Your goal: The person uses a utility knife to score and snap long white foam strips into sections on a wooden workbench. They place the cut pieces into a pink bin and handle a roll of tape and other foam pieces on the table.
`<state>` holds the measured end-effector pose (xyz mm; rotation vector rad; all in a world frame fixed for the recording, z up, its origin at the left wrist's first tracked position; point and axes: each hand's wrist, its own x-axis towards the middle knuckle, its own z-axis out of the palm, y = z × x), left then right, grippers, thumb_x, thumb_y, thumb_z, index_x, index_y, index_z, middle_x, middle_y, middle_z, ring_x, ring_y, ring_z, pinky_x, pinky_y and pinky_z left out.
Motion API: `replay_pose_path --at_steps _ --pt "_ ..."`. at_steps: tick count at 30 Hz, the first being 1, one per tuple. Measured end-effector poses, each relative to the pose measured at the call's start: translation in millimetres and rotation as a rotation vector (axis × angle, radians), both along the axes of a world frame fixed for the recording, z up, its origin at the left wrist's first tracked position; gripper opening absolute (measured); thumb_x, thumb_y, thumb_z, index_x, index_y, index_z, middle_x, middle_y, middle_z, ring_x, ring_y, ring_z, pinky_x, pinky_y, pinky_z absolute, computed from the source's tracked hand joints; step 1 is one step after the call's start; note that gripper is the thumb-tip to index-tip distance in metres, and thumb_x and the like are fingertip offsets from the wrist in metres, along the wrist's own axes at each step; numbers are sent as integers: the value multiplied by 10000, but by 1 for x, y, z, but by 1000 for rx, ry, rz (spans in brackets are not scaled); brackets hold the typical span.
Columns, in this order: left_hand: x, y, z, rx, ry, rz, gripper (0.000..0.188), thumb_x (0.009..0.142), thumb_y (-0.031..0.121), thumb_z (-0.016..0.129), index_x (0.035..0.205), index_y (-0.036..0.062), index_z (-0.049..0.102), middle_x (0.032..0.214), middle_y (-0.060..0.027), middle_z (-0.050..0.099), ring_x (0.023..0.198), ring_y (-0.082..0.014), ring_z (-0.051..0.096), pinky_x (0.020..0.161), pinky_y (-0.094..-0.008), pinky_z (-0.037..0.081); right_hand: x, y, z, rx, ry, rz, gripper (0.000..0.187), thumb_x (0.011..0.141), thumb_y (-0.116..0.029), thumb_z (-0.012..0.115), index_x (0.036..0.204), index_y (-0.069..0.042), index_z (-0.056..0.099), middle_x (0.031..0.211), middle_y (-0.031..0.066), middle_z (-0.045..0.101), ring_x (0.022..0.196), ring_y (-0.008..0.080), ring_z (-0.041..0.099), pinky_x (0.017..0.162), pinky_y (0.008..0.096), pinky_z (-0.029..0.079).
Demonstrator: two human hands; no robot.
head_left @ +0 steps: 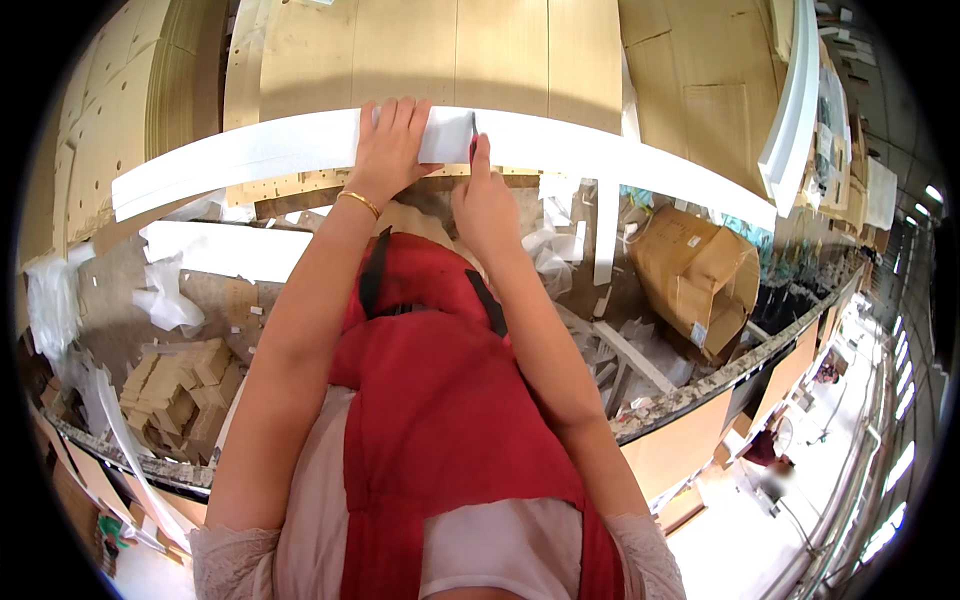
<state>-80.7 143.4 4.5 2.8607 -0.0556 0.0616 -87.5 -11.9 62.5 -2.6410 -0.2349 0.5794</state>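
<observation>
brown cardboard [405, 50] lies flat beyond the white strip [580, 146] that spans in front of me, my left hand [390, 150] clamped on it and my right hand [487, 208] closed round a red knife [474, 149], blade over the strip.

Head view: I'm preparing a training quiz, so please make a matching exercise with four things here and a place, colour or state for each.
Things:
1. Left hand
2. Right hand
3. Apron
4. Cardboard box

Descriptions:
A. Red
B. Holding a slim tool
C. Open, to the right of the right forearm
D. Laid on the white strip

Pairs: 1-D, 2-B, 3-A, 4-C
</observation>
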Motion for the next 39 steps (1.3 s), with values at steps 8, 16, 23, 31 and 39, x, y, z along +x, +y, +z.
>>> replay_pose_path --at_steps 8,16,23,31,39 --pt "4 -1 -1 -7 21 44 859 619 449 804 1297 88 421 1240 -67 477 1174 -219 433 1035 -470 258 -99 -68 11 -80 419 -9 728 834 -161 540 1457 -51 178 1131 309 548 839 431 621 702 491 494" --pt "2 1 -3 -34 47 -24 910 611 430 811 1341 87 389 1263 -76 470 1193 -235 429 1045 -483 255 54 -26 -13 68 -270 101 1049 644 -9 759 1487 -129 146 1338 171 479 1108 364 560 815 402 525" --pt "-38 122 12 145 42 63 962 578 422 830 1358 96 370 1292 -81 470 1218 -234 429 1031 -481 269 63 -28 -23 -10 -188 184 1036 621 -23 783 1469 -152 203 1385 131 446 1135 338 554 877 403 515" --pt "-49 141 11 28 25 -14 830 618 411 806 1288 106 423 1225 -52 491 1184 -214 445 998 -451 276 2 35 -1 228 -285 -4 715 828 -69 610 1455 -125 270 1089 265 570 805 392 639 659 445 523" --pt "-46 143 3 -68 71 -10 869 585 402 824 1298 119 415 1244 -50 491 1197 -218 440 992 -480 274 -33 145 5 68 -14 8 606 894 -107 477 1453 -63 248 856 247 590 744 403 612 687 476 496"
